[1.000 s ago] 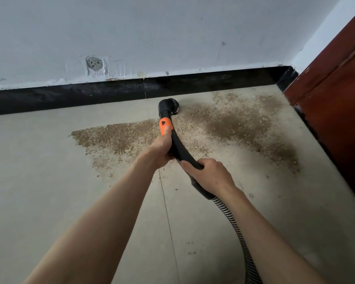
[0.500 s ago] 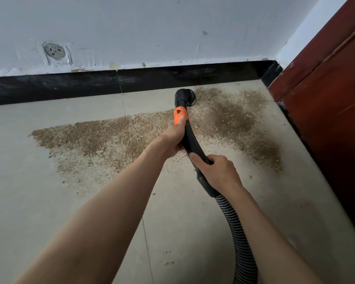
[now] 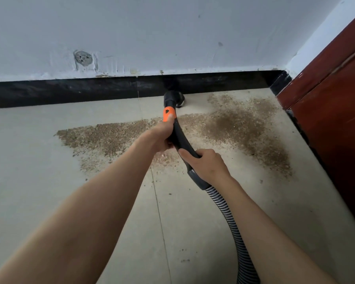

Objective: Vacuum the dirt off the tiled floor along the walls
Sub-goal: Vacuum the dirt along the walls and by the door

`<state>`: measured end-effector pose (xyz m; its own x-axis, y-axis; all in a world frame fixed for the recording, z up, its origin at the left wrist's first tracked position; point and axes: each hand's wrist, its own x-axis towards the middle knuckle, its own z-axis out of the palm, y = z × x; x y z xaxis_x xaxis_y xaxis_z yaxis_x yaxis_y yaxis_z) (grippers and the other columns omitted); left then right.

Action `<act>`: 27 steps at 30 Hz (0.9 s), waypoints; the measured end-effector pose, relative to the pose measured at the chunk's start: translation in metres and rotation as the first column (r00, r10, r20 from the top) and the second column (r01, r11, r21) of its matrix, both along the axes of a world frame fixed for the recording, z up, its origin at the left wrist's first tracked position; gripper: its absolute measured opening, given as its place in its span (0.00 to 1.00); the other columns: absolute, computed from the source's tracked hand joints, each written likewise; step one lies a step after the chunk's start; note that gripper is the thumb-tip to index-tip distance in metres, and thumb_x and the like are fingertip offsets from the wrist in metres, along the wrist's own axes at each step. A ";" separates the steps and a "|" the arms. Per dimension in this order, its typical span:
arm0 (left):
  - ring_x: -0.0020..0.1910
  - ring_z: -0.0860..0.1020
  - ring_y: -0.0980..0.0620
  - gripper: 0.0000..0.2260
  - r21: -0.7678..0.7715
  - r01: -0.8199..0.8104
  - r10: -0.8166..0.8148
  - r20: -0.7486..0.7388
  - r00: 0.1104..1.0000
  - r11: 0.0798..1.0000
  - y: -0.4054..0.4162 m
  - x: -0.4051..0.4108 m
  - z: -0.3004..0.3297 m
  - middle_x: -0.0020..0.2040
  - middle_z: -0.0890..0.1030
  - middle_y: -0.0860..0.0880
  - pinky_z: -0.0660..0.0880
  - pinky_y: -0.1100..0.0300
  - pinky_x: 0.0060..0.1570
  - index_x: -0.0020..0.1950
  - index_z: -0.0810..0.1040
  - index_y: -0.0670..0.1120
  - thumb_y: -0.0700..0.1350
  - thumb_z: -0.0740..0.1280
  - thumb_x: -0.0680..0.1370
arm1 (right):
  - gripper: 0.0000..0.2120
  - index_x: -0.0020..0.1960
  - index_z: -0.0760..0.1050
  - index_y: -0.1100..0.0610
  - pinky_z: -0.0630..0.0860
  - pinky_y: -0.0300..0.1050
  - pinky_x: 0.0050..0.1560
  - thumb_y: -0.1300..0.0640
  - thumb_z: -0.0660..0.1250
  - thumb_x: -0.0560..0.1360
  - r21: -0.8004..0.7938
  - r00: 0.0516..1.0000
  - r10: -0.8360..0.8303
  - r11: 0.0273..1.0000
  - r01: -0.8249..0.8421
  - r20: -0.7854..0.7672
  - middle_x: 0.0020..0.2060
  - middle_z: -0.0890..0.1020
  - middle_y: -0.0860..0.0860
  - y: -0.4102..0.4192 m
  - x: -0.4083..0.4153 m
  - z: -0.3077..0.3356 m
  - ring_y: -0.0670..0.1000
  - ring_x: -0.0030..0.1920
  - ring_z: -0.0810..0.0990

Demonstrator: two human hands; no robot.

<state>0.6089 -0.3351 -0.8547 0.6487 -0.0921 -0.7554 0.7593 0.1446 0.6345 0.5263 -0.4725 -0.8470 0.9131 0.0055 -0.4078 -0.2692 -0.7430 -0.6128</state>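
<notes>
A black vacuum handle (image 3: 179, 138) with an orange slider (image 3: 168, 113) ends in a round black nozzle (image 3: 173, 99) that sits on the floor against the black skirting (image 3: 70, 91). My left hand (image 3: 161, 136) grips the handle just below the orange slider. My right hand (image 3: 205, 165) grips the handle lower down, where the ribbed hose (image 3: 234, 226) joins it. Brown dirt (image 3: 240, 124) lies spread over the beige tiled floor (image 3: 29, 181), thickest to the right of the nozzle and in a band to the left (image 3: 103, 136).
A white wall (image 3: 172, 33) with a patched round hole (image 3: 82, 58) rises above the skirting. A dark red door (image 3: 336, 99) closes the right side, forming a corner. The hose runs back toward the lower right edge of the view.
The nozzle has been pushed forward through the dirt up to the skirting, leaving a cleaned strip behind it. Both hands kept their grip.
</notes>
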 end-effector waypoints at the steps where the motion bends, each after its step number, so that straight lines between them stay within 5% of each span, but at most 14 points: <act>1: 0.49 0.77 0.45 0.25 -0.009 -0.032 0.032 -0.008 0.999 0.999 0.013 -0.002 0.001 0.51 0.76 0.42 0.76 0.52 0.54 0.61 0.69 0.39 0.60 0.54 0.81 | 0.25 0.31 0.70 0.53 0.67 0.43 0.30 0.34 0.62 0.75 -0.008 1.000 0.029 1.000 -0.029 0.007 0.27 0.76 0.50 0.011 0.001 0.001 0.50 0.29 0.75; 10: 0.43 0.75 0.46 0.23 0.020 -0.315 0.315 -0.025 0.949 0.949 0.113 -0.052 0.000 0.47 0.75 0.44 0.73 0.52 0.39 0.60 0.66 0.40 0.60 0.55 0.80 | 0.27 0.33 0.73 0.54 0.73 0.44 0.33 0.32 0.60 0.75 -0.055 0.968 0.249 0.967 -0.247 0.023 0.30 0.81 0.49 0.103 -0.020 0.004 0.50 0.31 0.80; 15: 0.44 0.75 0.48 0.24 0.042 -0.520 0.519 0.038 0.854 0.853 0.169 -0.092 -0.014 0.48 0.75 0.46 0.73 0.52 0.46 0.60 0.67 0.42 0.62 0.57 0.78 | 0.28 0.35 0.77 0.54 0.79 0.47 0.41 0.30 0.60 0.74 -0.082 0.922 0.387 0.920 -0.383 0.030 0.33 0.84 0.50 0.155 -0.043 0.004 0.52 0.35 0.82; 19: 0.41 0.75 0.50 0.25 0.232 -0.607 0.608 0.075 0.790 0.760 0.205 -0.132 -0.028 0.44 0.74 0.48 0.73 0.56 0.37 0.58 0.67 0.43 0.65 0.55 0.77 | 0.28 0.39 0.77 0.54 0.77 0.46 0.41 0.30 0.59 0.74 -0.091 0.864 0.502 0.862 -0.499 0.018 0.35 0.83 0.50 0.189 -0.067 -0.002 0.52 0.37 0.81; 27: 0.43 0.75 0.48 0.24 0.301 -0.621 0.626 0.091 0.774 0.724 0.222 -0.159 -0.027 0.42 0.74 0.48 0.75 0.51 0.52 0.58 0.68 0.44 0.64 0.53 0.78 | 0.27 0.38 0.77 0.53 0.76 0.45 0.40 0.29 0.60 0.73 -0.071 0.842 0.538 0.842 -0.535 0.038 0.34 0.83 0.50 0.206 -0.087 0.000 0.52 0.36 0.81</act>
